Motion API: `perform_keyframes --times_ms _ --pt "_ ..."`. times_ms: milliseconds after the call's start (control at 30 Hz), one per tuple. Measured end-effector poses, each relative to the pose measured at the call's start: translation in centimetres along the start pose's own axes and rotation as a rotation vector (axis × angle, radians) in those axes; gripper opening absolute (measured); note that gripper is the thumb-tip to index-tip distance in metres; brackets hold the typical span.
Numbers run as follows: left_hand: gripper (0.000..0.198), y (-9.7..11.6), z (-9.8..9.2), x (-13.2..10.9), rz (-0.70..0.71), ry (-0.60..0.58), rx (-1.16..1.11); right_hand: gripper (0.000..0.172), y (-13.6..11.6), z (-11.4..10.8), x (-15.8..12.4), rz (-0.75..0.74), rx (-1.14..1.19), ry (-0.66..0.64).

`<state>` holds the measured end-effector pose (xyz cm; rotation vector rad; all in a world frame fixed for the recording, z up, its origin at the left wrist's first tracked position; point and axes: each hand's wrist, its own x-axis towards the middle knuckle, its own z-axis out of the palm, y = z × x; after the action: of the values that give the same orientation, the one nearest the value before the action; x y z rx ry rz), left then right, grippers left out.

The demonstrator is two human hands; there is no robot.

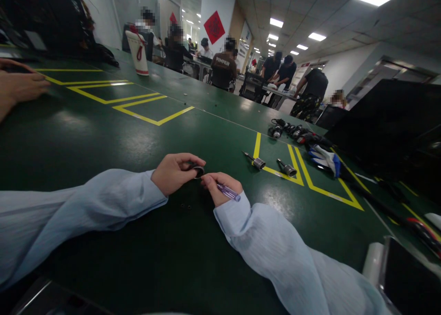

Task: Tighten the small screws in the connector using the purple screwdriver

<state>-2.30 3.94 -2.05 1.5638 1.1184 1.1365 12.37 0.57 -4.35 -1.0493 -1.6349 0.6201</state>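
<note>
Loose screws (186,206) lie on the table (138,140) just nearer than a small round part (199,171), pinched in the grip of the left hand (175,171); beside the part, the right hand (217,189) is closed on a purple screwdriver (228,192). A slip of the screwdriver could flick the part away, a sleeve (262,241) scatter the screws; metal sockets (258,163) lie beyond

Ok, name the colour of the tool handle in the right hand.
The tool handle is purple, clearest in the head view.

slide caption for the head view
Left hand holds a round part, right hand a purple screwdriver, at a green table.
</note>
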Motion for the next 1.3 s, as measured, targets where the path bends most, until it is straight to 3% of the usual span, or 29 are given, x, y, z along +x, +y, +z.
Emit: perform_keyframes --times_ms 167,300,400,600,767,933,1167,1300 --pt "0.021 -0.3 -0.1 0.1 -0.006 -0.01 0.013 0.029 -0.7 0.0 -0.2 0.174 0.206 0.045" --pt "0.025 -0.6 -0.2 0.4 -0.031 -0.014 -0.001 0.045 -1.8 -0.4 -0.4 0.433 0.397 -0.117" --pt "0.029 -0.5 -0.3 0.5 -0.07 -0.008 -0.011 0.047 -2.2 -0.5 -0.5 0.511 0.413 -0.199" --pt "0.028 -0.4 -0.2 0.4 -0.086 -0.032 -0.026 0.045 -2.0 0.0 -0.6 0.512 0.396 -0.174" --pt "0.029 -0.4 -0.3 0.4 -0.091 -0.025 -0.02 0.046 -2.5 0.0 -0.8 0.477 0.273 -0.213" --pt "0.031 0.1 -0.3 0.3 -0.126 -0.024 -0.087 0.05 -3.1 -0.3 -0.7 0.536 0.174 -0.261" --pt "0.037 0.2 -0.1 0.2 -0.175 -0.019 -0.145 0.048 -2.6 -0.1 -1.2 0.51 0.408 -0.245" --pt "0.033 0.4 0.0 0.1 -0.147 0.003 -0.157 0.043 -2.0 -0.4 -0.8 0.383 0.508 -0.116"
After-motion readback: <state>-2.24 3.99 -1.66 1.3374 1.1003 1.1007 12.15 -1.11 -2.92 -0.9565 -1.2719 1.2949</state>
